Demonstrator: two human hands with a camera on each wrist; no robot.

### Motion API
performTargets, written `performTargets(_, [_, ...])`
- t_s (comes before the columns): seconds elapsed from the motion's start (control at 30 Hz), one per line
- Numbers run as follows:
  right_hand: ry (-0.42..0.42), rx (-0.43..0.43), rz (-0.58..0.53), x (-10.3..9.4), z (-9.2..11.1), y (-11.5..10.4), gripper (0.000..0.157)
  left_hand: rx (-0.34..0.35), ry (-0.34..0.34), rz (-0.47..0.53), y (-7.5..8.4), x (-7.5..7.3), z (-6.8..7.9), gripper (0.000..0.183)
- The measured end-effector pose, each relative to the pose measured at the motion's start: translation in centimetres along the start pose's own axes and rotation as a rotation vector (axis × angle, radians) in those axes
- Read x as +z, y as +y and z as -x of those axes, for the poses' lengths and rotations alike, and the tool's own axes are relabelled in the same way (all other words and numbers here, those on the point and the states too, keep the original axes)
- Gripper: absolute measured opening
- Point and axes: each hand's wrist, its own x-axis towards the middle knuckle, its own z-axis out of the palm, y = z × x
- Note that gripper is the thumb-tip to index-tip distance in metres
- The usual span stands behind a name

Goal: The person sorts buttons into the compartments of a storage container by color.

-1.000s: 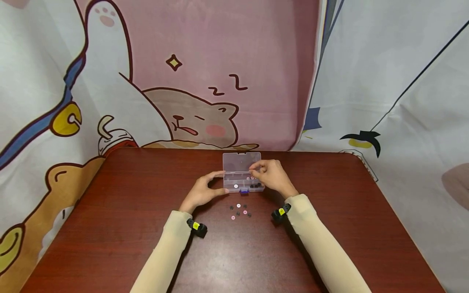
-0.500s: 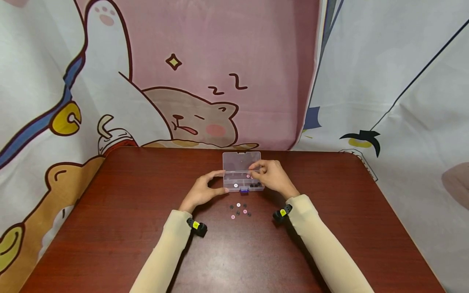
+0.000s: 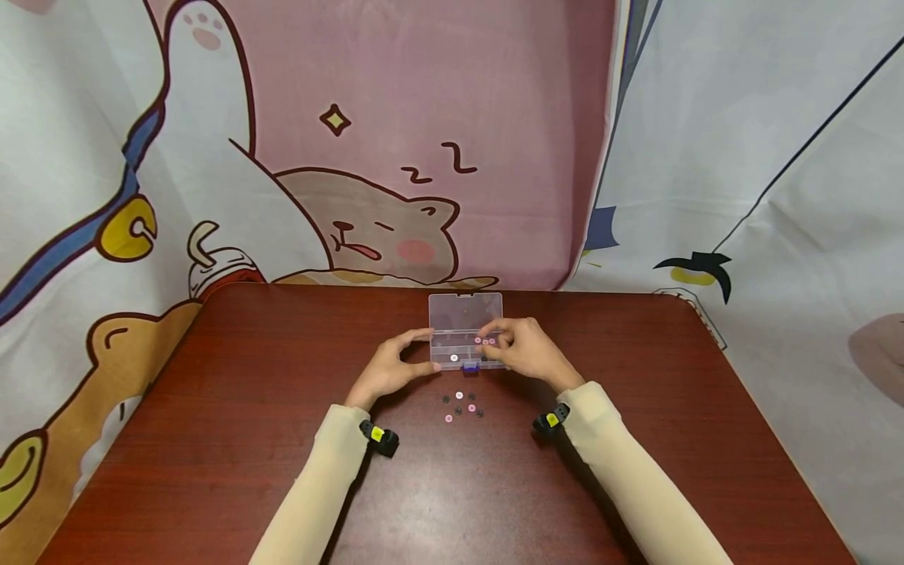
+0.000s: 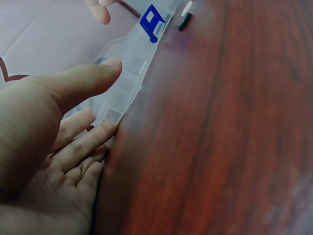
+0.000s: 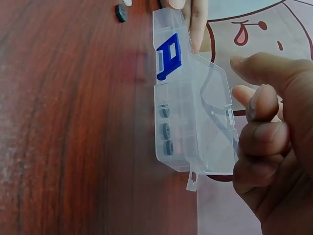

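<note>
A clear plastic compartment box (image 3: 445,353) stands with its lid (image 3: 464,311) raised behind it. My left hand (image 3: 384,369) holds the box's left end, thumb at the front wall and fingers round the end and back. Over the right half hovers my right hand (image 3: 533,349), thumb and index finger apart and nothing between them; its other fingers curl in loosely. Inside the box are a white button (image 3: 454,358) at front left, several pink buttons (image 3: 478,340) in the back row, and black buttons (image 5: 166,130) at front right, which my right hand mostly hides in the head view.
Loose buttons lie on the reddish-brown table in front of the box: a white one (image 3: 459,395), pink ones (image 3: 472,408) and several black ones (image 3: 480,413). A blue latch (image 5: 168,56) hangs from the box front. A printed cloth (image 3: 523,157) rises behind the table.
My right hand has come down and slightly toward me, its thumb and index finger parting. More pink buttons show in the back row than half a second ago. My left hand stays put.
</note>
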Motion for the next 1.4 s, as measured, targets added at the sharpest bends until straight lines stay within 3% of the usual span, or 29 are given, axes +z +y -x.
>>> performTargets(0.67, [-0.109, -0.059, 0.105, 0.4, 1.7, 0.3, 0.03, 0.01, -0.001, 0.004, 0.0, -0.1, 0.1, 0.065])
performTargets(1.13, [-0.168, -0.16, 0.152, 1.0, 3.0, 0.2, 0.031, -0.01, -0.003, -0.006, 0.1, 0.0, 0.1, 0.064])
performTargets(1.4, [-0.21, -0.145, 0.184, 1.5, 3.8, 0.5, 0.027, -0.004, 0.0, 0.0, 0.2, 0.0, 0.1, 0.066])
